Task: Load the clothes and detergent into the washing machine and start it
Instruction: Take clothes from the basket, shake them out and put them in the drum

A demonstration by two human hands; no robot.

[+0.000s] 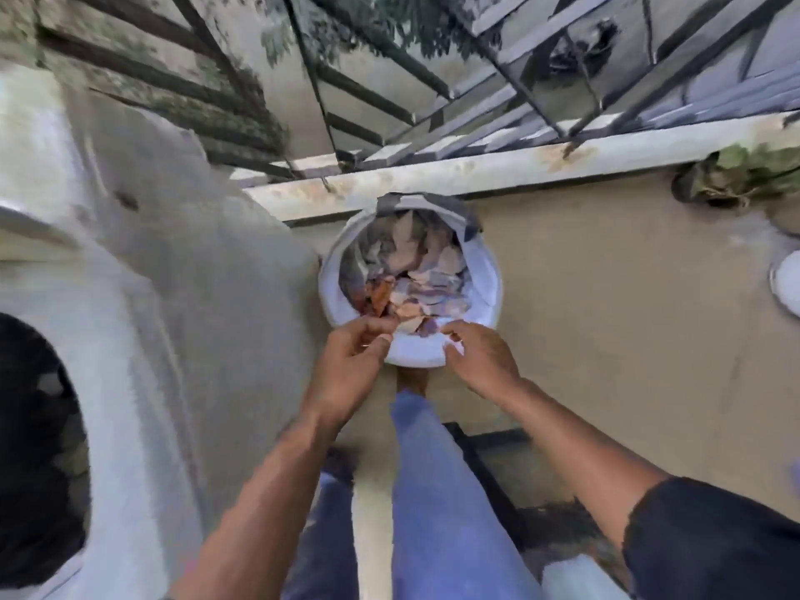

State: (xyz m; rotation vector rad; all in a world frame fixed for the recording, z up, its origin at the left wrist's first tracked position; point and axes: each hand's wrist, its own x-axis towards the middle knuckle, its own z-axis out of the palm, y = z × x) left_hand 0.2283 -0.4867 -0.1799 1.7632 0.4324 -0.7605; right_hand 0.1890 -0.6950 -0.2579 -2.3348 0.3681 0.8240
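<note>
Reaching: both hands are at the near rim of a white bucket (485, 292) on the floor (606, 318), straight ahead of the person.
Left hand (350, 352): fingers curled, tips pinched together over the near left rim, touching the clothes (411, 270); whether they grip cloth is too blurred to tell.
Right hand (480, 357): fingers curled over the near right rim, thumb on the white wall; whether it grips rim or cloth cannot be told.
Clothes: a crumpled heap of grey, pale pink and orange cloth fills the bucket, just beyond the fingertips of both hands; a dark piece hangs over the far rim.
Washer (151, 318): white, at left, just beside the bucket, its dark round opening (39, 448) at the far left edge, well apart from the hands.
Legs: blue trousers (441, 491) below the hands, one bare foot just under the bucket.
Railing (389, 101): dark bars beyond a pale ledge behind the bucket.
</note>
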